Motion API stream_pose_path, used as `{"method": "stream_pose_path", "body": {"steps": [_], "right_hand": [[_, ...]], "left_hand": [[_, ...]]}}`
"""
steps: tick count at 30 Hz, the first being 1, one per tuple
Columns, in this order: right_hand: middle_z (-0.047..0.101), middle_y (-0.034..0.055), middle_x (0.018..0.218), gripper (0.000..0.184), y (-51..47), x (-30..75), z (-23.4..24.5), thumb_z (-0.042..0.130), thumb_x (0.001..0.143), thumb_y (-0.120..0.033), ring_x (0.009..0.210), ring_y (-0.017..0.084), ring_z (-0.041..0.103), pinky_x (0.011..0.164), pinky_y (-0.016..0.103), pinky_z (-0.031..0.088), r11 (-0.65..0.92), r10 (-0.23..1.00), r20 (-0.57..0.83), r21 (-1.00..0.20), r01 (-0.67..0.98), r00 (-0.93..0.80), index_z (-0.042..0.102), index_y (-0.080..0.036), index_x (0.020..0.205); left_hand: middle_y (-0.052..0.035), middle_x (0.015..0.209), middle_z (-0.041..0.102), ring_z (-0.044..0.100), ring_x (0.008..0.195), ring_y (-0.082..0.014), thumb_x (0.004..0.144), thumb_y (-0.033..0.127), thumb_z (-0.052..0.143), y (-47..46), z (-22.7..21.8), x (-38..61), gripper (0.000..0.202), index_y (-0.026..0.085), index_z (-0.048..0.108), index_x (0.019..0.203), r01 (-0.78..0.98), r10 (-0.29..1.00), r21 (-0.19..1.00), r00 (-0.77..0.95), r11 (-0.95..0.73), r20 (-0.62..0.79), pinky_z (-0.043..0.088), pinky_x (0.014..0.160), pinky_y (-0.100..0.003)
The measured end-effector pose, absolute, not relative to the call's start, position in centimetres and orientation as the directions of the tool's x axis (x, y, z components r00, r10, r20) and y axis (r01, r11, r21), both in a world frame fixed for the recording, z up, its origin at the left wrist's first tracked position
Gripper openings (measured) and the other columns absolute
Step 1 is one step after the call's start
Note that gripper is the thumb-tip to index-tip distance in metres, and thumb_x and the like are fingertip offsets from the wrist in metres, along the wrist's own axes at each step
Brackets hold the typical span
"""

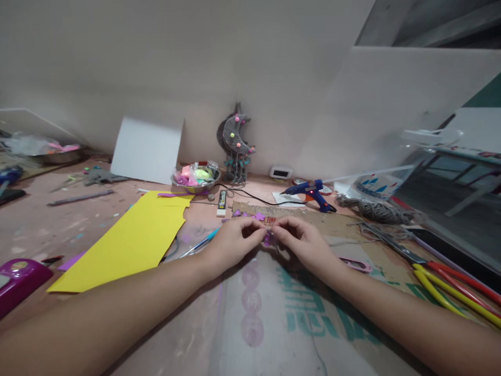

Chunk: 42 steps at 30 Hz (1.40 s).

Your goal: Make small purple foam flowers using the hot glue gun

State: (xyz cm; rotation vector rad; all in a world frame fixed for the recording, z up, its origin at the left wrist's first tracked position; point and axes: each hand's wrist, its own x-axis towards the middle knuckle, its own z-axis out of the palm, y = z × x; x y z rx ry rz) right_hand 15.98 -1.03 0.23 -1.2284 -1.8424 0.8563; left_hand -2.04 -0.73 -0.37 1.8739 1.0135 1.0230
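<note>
My left hand [235, 241] and my right hand [300, 241] meet over a cardboard sheet [270, 313], fingertips pinched together on a small purple paper piece [267, 238]. Both hands are closed in a pinch. More small purple cut-outs [258, 215] lie on the cardboard just beyond the fingers. A big yellow paper sheet [129, 243] lies to the left of my left forearm, and a blue pen [203, 242] rests beside it.
A blue glue gun [313, 193] stands behind the hands, a metal bowl [195, 180] of colourful bits and a crescent-moon decoration [236, 141] by the wall. Scissors [391, 245], yellow and red sticks [457, 292] and twine [371, 209] lie right. A magenta punch [19, 279] sits left.
</note>
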Motion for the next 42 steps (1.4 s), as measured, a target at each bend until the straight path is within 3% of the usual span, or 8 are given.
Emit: {"method": "stream_pose_path", "body": {"steps": [3, 8, 13, 21, 26, 29, 35, 42], "right_hand": [[0.059, 0.0007, 0.07, 0.023, -0.94, 15.88, 0.43, 0.055, 0.08, -0.039, 0.063, 0.013, 0.054, 0.057, 0.023, 0.042, 0.364, 0.928, 0.254, -0.776, 0.515, -0.273, 0.061, -0.017, 0.077], [0.06, 0.0007, 0.067, 0.023, -0.98, 15.78, 0.55, 0.054, 0.08, -0.038, 0.062, 0.013, 0.055, 0.057, 0.024, 0.043, 0.357, 0.933, 0.263, -0.771, 0.527, -0.247, 0.061, -0.017, 0.074], [0.06, 0.0, 0.065, 0.024, -1.14, 15.74, 0.56, 0.053, 0.081, -0.039, 0.058, 0.013, 0.055, 0.055, 0.024, 0.042, 0.339, 0.939, 0.241, -0.771, 0.539, -0.246, 0.06, -0.017, 0.076], [0.063, 0.0018, 0.072, 0.02, -1.25, 15.59, 0.7, 0.054, 0.081, -0.035, 0.068, 0.015, 0.057, 0.063, 0.025, 0.044, 0.402, 0.914, 0.281, -0.725, 0.559, -0.293, 0.061, -0.018, 0.074], [0.057, -0.0009, 0.064, 0.026, -1.14, 15.91, 0.23, 0.046, 0.086, -0.041, 0.057, 0.012, 0.052, 0.054, 0.023, 0.041, 0.339, 0.937, 0.248, -0.808, 0.482, -0.244, 0.058, -0.018, 0.08], [0.057, -0.001, 0.066, 0.026, -1.06, 16.02, 0.17, 0.046, 0.086, -0.04, 0.058, 0.012, 0.052, 0.055, 0.023, 0.042, 0.333, 0.939, 0.25, -0.824, 0.458, -0.235, 0.059, -0.018, 0.083], [0.065, 0.0029, 0.079, 0.019, -1.22, 15.67, 0.77, 0.053, 0.082, -0.032, 0.075, 0.017, 0.058, 0.07, 0.026, 0.044, 0.428, 0.899, 0.289, -0.738, 0.521, -0.329, 0.063, -0.018, 0.076], [0.065, 0.0026, 0.073, 0.018, -1.12, 15.69, 0.71, 0.052, 0.082, -0.031, 0.07, 0.017, 0.059, 0.066, 0.027, 0.045, 0.416, 0.908, 0.3, -0.722, 0.553, -0.291, 0.063, -0.018, 0.076]], "left_hand": [[-0.003, 0.085, 0.069, 0.061, 0.08, -0.0166, 0.083, 0.03, 0.05, -0.56, -0.65, -2.14, 0.022, 0.017, 0.067, 0.086, 0.267, 0.877, 0.872, 0.376, -0.411, 0.298, 0.047, 0.074, -0.027], [-0.0039, 0.098, 0.07, 0.062, 0.092, -0.0184, 0.085, 0.029, 0.047, -0.46, -0.8, -2.21, 0.026, 0.019, 0.068, 0.097, 0.225, 0.882, 0.887, 0.357, -0.402, 0.309, 0.046, 0.084, -0.03], [-0.0042, 0.087, 0.068, 0.062, 0.081, -0.0169, 0.081, 0.035, 0.053, -0.79, -0.47, -2.13, 0.024, 0.016, 0.066, 0.089, 0.244, 0.895, 0.898, 0.356, -0.367, 0.269, 0.048, 0.072, -0.026], [-0.0026, 0.08, 0.066, 0.06, 0.076, -0.0158, 0.079, 0.027, 0.051, -0.79, -0.41, -2.09, 0.017, 0.016, 0.064, 0.079, 0.315, 0.882, 0.852, 0.363, -0.419, 0.3, 0.046, 0.07, -0.026], [-0.0012, 0.076, 0.065, 0.059, 0.072, -0.0142, 0.079, 0.026, 0.05, -0.72, -0.35, -2.07, 0.016, 0.016, 0.062, 0.076, 0.302, 0.884, 0.86, 0.363, -0.411, 0.295, 0.045, 0.068, -0.024], [-0.001, 0.074, 0.064, 0.058, 0.07, -0.0137, 0.081, 0.028, 0.049, -0.67, -0.36, -2.08, 0.018, 0.016, 0.061, 0.077, 0.291, 0.893, 0.874, 0.351, -0.39, 0.282, 0.045, 0.065, -0.023], [-0.0019, 0.076, 0.064, 0.058, 0.074, -0.0146, 0.082, 0.03, 0.05, -0.66, -0.38, -2.15, 0.02, 0.015, 0.063, 0.08, 0.293, 0.892, 0.868, 0.344, -0.4, 0.294, 0.045, 0.067, -0.023], [-0.0038, 0.091, 0.069, 0.061, 0.085, -0.0174, 0.086, 0.034, 0.045, -0.38, -0.56, -2.11, 0.029, 0.017, 0.067, 0.094, 0.246, 0.901, 0.897, 0.332, -0.367, 0.277, 0.045, 0.076, -0.026]]}}
